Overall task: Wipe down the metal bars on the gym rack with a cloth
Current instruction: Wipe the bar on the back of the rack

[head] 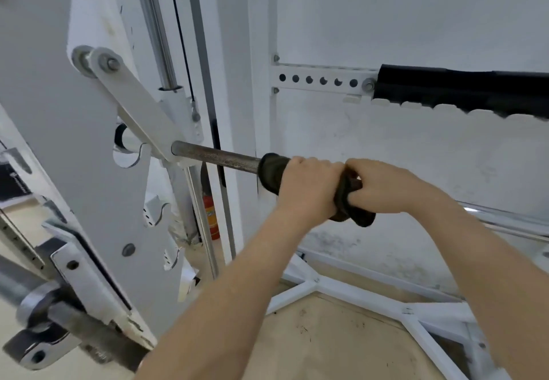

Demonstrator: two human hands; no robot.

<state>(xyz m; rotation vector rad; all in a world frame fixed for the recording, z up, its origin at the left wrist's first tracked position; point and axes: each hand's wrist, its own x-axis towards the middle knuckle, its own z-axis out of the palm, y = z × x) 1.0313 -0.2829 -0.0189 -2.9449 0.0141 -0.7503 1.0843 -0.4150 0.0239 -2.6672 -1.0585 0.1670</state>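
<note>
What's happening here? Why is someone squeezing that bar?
A person is cleaning a gym rack. A dark cloth is wrapped around a metal bar, and both hands are holding it there. The left hand grips the cloth nearer the rack, and the right hand grips it just beside. The bit of bar between the cloth and the rack is bare.
</note>
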